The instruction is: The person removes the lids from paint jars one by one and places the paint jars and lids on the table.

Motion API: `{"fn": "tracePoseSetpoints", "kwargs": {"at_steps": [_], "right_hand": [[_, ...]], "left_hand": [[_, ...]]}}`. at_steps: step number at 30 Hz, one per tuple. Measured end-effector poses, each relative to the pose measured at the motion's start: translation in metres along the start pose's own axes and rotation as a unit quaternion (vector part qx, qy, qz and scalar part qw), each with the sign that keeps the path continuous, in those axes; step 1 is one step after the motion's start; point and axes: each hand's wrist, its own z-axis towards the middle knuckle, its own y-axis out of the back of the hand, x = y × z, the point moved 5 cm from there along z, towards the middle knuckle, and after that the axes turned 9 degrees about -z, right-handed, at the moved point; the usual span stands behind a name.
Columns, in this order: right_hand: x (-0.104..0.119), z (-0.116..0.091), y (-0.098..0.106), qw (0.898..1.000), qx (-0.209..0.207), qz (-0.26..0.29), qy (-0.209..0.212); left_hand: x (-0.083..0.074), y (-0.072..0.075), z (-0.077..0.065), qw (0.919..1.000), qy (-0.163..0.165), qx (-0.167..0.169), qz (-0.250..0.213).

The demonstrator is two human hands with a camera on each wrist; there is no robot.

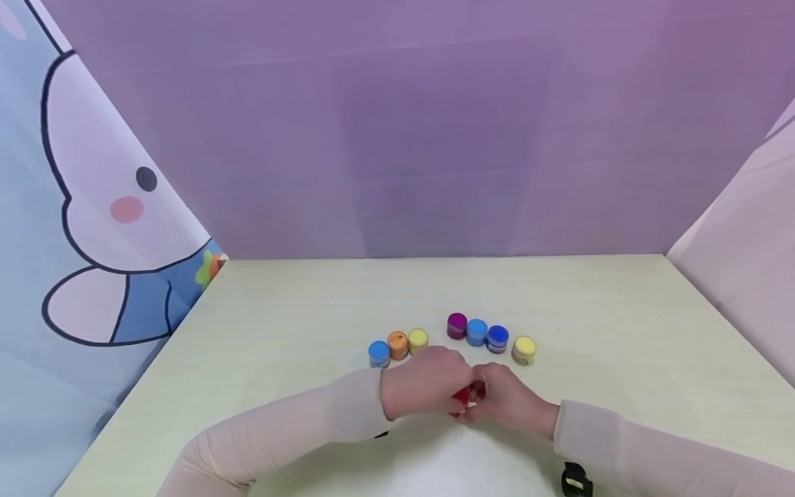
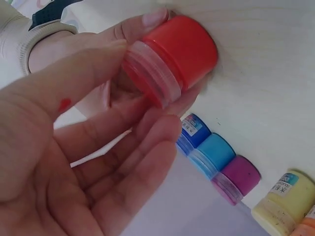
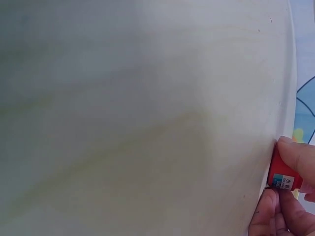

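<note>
Red jar (image 2: 186, 51) is pinched by both partly curled hands (image 1: 427, 381) (image 1: 512, 400).

Left hand (image 1: 427, 382) and right hand (image 1: 508, 399) hold a red jar (image 1: 462, 395); seven coloured jars (image 1: 477, 333) stand beyond, on a table (image 1: 292, 310).

The near jar (image 2: 189, 49) is red; the far jars (image 1: 477, 333) are blue, orange, yellow and purple. The far wall (image 1: 435, 138) is purple, the left cloth (image 1: 25, 290) light blue with a pale cartoon figure (image 1: 99, 152).
</note>
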Motion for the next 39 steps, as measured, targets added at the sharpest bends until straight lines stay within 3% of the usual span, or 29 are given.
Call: {"fn": "tracePoseSetpoints", "kwargs": {"at_steps": [6, 11, 13, 16, 20, 23, 31, 39], "right_hand": [[0.0, -0.0004, 0.0006, 1.0, -0.003, -0.005, 0.011], [0.0001, 0.0003, 0.0004, 1.0, 0.002, 0.001, 0.015], [-0.0002, 0.0006, 0.0, 1.0, 0.006, 0.005, 0.013], [-0.0007, 0.0008, -0.0001, 1.0, 0.006, 0.004, 0.004], [-0.0011, 0.0007, 0.0, 1.0, 0.002, 0.008, -0.002], [-0.0016, 0.0004, -0.0004, 1.0, 0.002, 0.018, -0.004], [-0.0033, 0.0011, -0.0028, 1.0, 0.008, 0.018, -0.018], [-0.0051, 0.0012, -0.0015, 1.0, 0.007, -0.004, -0.028]], "left_hand": [[0.0028, -0.0024, 0.0018, 0.9984, 0.055, -0.012, -0.007], [0.0055, -0.0016, -0.0004, 0.9983, 0.053, -0.003, -0.026], [0.0064, -0.0007, -0.0013, 0.9991, 0.026, 0.004, -0.032], [0.0036, -0.0004, -0.0012, 0.9977, -0.059, 0.02, -0.027], [-0.0026, -0.0013, -0.0019, 0.9843, -0.173, 0.035, -0.007], [-0.0029, -0.0013, -0.0018, 0.9795, -0.199, 0.033, 0.005], [-0.001, -0.0023, 0.0006, 0.9821, -0.184, 0.041, 0.007], [0.0011, -0.0008, 0.0031, 0.9915, -0.114, 0.051, -0.038]]}}
